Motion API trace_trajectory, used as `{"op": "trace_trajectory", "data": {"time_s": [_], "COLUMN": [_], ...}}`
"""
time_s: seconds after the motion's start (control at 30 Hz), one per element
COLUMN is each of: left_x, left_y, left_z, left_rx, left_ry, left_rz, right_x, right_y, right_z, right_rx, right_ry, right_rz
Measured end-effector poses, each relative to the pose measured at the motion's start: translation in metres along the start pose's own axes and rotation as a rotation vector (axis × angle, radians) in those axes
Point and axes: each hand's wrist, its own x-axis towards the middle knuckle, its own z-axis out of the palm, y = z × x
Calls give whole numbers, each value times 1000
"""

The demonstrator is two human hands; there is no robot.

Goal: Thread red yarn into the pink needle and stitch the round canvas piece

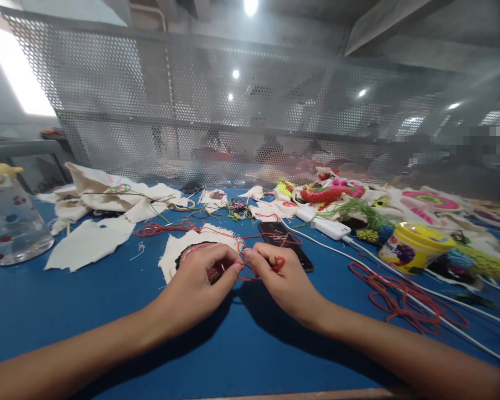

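Above the blue table [183,355], my left hand [208,278] pinches thumb to fingertips around a strand of red yarn [249,279]. Close by on its right, my right hand [281,278] is closed, with the same yarn wound over its curled fingers. A small gap separates the two hands, and yarn crosses it. Behind my left hand lies a frayed white cloth piece [169,250] bearing a round, dark-edged pink stitched pattern, partly hidden by that hand. Whether a needle sits between my fingertips is too small to tell.
A dark phone [302,258] lies beyond my right hand, beside a white power bank [333,228] with cables. A yellow tub [416,247] and loose red yarn [400,297] are at right. White fabric scraps [94,239] and a clear bottle [14,222] are at left. A perforated metal screen [216,122] stands behind.
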Motion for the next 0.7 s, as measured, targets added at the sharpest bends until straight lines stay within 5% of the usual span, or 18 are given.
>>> {"op": "trace_trajectory", "data": {"time_s": [0.17, 0.47, 0.7], "left_x": [-2, -5, -4], "left_y": [4, 7, 6], "left_z": [6, 10, 5], "left_rx": [-279, -140, -258], "left_ry": [-2, 136, 151], "left_rz": [-83, 37, -75], "right_x": [0, 1, 4], "right_y": [-4, -8, -7], "right_z": [1, -3, -14], "right_rx": [52, 265, 313], "right_ry": [-49, -13, -82], "right_rz": [22, 95, 37]}}
